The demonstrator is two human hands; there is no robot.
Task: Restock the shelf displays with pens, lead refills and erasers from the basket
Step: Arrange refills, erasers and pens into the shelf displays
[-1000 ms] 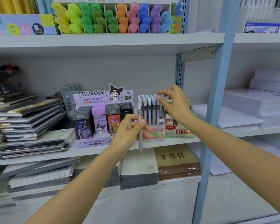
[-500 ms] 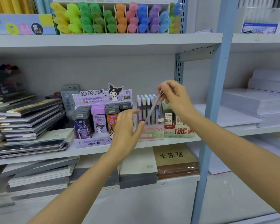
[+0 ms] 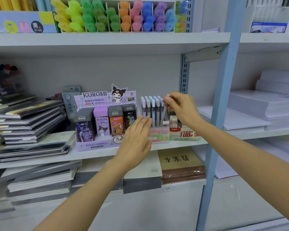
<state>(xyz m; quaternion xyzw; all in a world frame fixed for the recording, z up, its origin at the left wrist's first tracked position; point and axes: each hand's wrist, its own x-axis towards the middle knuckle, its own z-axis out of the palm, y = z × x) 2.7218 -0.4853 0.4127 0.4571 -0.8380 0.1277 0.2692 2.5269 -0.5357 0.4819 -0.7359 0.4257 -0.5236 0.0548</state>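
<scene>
Pens in soft colours stand upright in rows inside a pink and green card pen box on the pale grey shelf. The right hand holds one slim grey pen near its top; the grip is clenched on it. This pen leans, with its low end down in the right side of the pen box. The left hand is flat with straight fingers, its grip released, and it covers the box's left front corner. Its fingertips reach the front pens. Just left stands a purple Kuromi card box full of small lead refill cases. Just right sits a red and white card lead box. Dark notebooks are piled far left. Bright chunky highlighters stand on the upper shelf. A blue metal post stands right of the hands, with white paper stacks beyond it.
</scene>
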